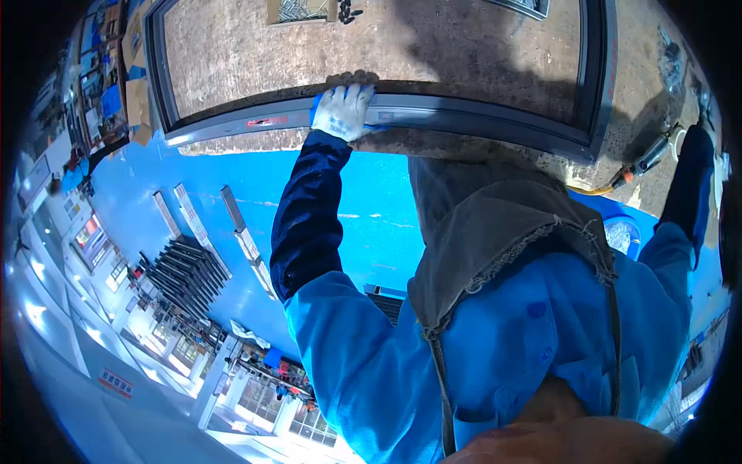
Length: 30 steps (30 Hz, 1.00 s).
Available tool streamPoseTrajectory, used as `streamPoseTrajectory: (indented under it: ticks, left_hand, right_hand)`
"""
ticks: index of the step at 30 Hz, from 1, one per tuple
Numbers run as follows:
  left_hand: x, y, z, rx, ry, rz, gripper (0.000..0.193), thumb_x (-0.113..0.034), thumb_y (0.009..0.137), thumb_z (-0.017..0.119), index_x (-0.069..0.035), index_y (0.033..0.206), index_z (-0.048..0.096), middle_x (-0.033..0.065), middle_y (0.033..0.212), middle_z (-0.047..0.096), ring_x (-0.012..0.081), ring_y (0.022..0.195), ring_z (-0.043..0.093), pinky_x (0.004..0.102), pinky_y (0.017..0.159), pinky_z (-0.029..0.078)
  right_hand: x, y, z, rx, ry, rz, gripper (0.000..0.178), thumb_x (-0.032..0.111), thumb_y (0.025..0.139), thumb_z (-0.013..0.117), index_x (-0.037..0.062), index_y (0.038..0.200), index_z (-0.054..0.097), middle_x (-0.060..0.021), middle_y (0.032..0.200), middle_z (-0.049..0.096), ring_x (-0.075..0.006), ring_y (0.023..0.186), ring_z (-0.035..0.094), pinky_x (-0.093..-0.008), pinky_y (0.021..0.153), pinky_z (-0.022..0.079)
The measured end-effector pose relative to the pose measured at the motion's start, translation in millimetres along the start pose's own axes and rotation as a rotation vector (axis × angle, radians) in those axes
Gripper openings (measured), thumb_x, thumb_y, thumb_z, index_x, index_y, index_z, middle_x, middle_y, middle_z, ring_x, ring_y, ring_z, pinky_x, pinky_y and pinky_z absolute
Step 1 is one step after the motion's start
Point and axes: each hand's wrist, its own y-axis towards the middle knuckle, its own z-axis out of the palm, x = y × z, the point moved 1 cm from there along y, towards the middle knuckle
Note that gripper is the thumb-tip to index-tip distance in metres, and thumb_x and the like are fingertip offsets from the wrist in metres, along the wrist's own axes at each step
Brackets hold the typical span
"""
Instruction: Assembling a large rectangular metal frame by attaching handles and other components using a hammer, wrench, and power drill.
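A large dark grey metal frame (479, 122), like a window or door frame, lies on a worn wooden workbench (309, 54). My left hand (342, 112), in a white glove with blue edges, is closed over the frame's near rail, fingers bent across its top. My right arm, in a dark sleeve cover (688, 174), reaches out along the bench's right side. At the rim of the picture my right hand (704, 110) is dark and barely visible, so its fingers cannot be made out. Nearest to that arm lies a power or air tool (651, 156) with a yellow hose.
Inside the frame lie a box of screws (300, 9), small black parts (347, 11) and a metal tray (529, 6). A clear plastic bag (671, 66) is at the right. Stacked dark profiles (185, 274) stand on the blue floor (371, 201). A blue bin (623, 226) is below the bench edge.
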Motion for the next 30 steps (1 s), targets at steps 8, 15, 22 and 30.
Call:
streamPoseTrajectory:
  ticks: [8, 15, 22, 30]
  left_hand:
    - [-9, 21, -11, 0.13, -0.102, -0.049, 0.073, -0.064, 0.064, 0.063, -0.013, 0.116, 0.055, 0.0099, 0.101, 0.06, 0.0275, 0.09, 0.059, 0.0406, 0.076, 0.047]
    - [2, -1, -16, 0.065, -0.124, -0.027, 0.068, -0.055, 0.064, 0.07, -0.008, 0.111, 0.055, 0.0117, 0.102, 0.062, 0.0297, 0.092, 0.06, 0.0399, 0.08, 0.048]
    - [-2, 9, -16, 0.064, -0.197, 0.006, 0.056, -0.052, 0.076, 0.06, -0.013, 0.115, 0.053, 0.0108, 0.102, 0.062, 0.028, 0.092, 0.061, 0.0409, 0.079, 0.048]
    - [5, 1, 10, -0.318, -0.189, 0.133, 0.061, -0.051, 0.07, 0.067, -0.008, 0.111, 0.052, 0.0064, 0.09, 0.057, 0.0219, 0.081, 0.061, 0.0367, 0.068, 0.048]
  right_hand:
    - [7, -110, -76, -0.097, 0.329, 0.396, 0.047, 0.032, 0.084, 0.063, 0.004, 0.12, 0.054, -0.0016, 0.075, 0.055, -0.0111, 0.064, 0.05, -0.0262, 0.06, 0.041]
    - [266, -289, -8, 0.474, 0.863, -0.045, 0.038, 0.005, 0.083, 0.061, -0.0015, 0.119, 0.05, -0.0034, 0.094, 0.06, -0.0104, 0.081, 0.057, -0.023, 0.071, 0.046]
    - [364, -314, 62, 1.06, 0.516, -0.321, 0.031, 0.005, 0.084, 0.061, 0.0035, 0.114, 0.055, 0.001, 0.093, 0.059, -0.0058, 0.08, 0.05, -0.0212, 0.072, 0.044]
    - [334, -289, 97, 1.444, 0.55, 0.109, 0.044, 0.003, 0.083, 0.062, 0.0014, 0.125, 0.048, -0.0029, 0.099, 0.06, -0.0106, 0.091, 0.056, -0.0235, 0.081, 0.045]
